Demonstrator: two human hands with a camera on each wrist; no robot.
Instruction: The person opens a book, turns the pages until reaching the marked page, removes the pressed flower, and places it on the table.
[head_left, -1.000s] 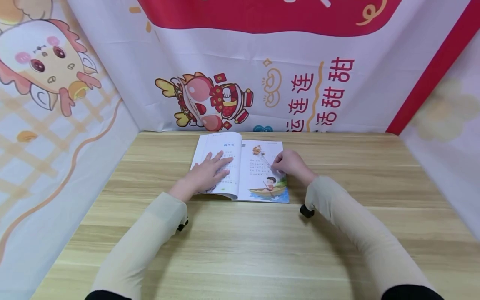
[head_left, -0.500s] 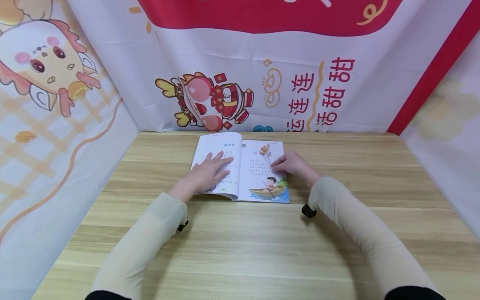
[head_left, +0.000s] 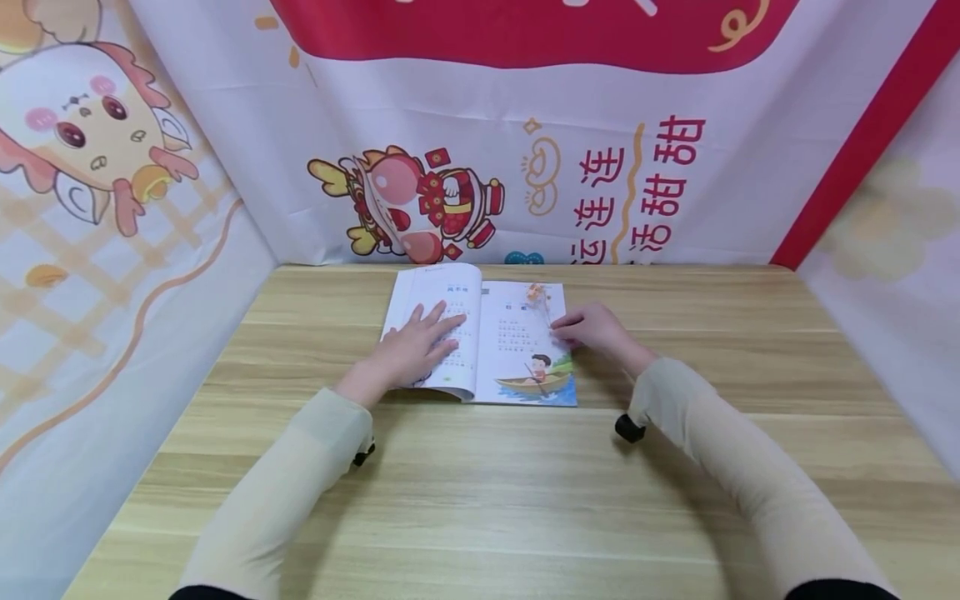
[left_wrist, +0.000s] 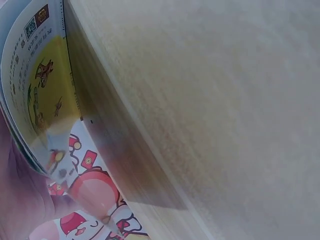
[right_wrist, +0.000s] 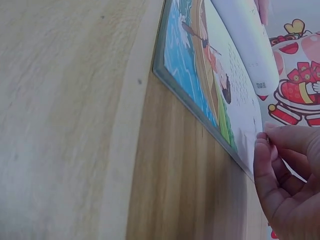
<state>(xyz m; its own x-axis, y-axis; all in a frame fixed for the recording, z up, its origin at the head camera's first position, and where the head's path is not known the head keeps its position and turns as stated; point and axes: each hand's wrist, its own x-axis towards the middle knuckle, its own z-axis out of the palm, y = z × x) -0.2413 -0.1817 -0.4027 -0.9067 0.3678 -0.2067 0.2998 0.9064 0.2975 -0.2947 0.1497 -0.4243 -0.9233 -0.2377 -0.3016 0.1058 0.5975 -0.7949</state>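
Pinching the outer edge of the right-hand page, the right hand (head_left: 600, 332) has its fingertips (right_wrist: 263, 145) curled onto the paper's rim, thumb apparently underneath, though the wrist view shows only part of that. It looks like a hold meant to separate one leaf from the stack below. Across the spine, the left hand (head_left: 412, 348) lies flat with fingers straight and spread on the left page, pressing it down so the children's picture book (head_left: 517, 350) stays open and does not slide.

That book lies open on the wooden table (head_left: 480, 492), toward the far edge and just left of centre, its far side close to the printed backdrop (head_left: 465, 150) that hangs behind. A boy in a boat is printed at the near right corner of the right page.

Room to move is uneven. Behind the book there is little gap before the backdrop, and cloth panels close in at left and right. Toward the near edge the table is open wood, where both sleeved forearms rest, each with a small black camera mount at the wrist.
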